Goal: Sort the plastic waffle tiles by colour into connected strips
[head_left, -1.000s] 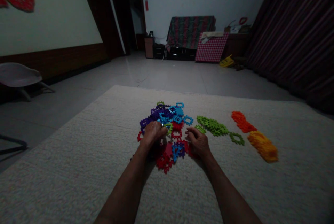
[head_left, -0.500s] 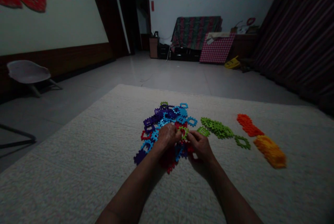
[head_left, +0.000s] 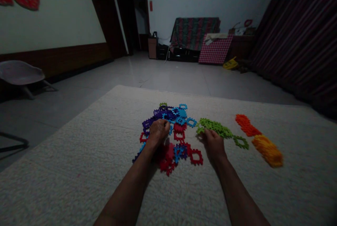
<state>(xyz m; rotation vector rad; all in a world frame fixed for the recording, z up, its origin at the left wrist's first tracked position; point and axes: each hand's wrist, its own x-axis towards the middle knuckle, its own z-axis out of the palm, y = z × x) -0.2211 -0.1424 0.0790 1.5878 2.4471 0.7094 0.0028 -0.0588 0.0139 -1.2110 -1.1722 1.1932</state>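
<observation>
My right hand (head_left: 214, 143) is at the near left end of a row of green notched plastic building pieces (head_left: 217, 127). Its thumb and fingers pinch a green piece (head_left: 200, 130) there. Over the mixed heap, my left hand (head_left: 158, 129) has its fingers curled together; what they hold, if anything, is hidden. Purple pieces (head_left: 167, 114) and light blue pieces (head_left: 181, 113) lie beyond that hand. Closer to me are red pieces (head_left: 167, 162), some under the left forearm. A square red frame piece (head_left: 196, 156) lies between the two arms.
Orange-red pieces (head_left: 246, 126) and yellow-orange pieces (head_left: 268, 150) form a row at the right. A single green frame piece (head_left: 240, 142) lies beside the green row. Everything rests on a pale rug (head_left: 79, 148). A chair (head_left: 22, 73) stands at the left.
My right hand has carried a green piece rightward from the heap to the green row. My left hand has let go of that piece and moved slightly left. The view has shifted a little.
</observation>
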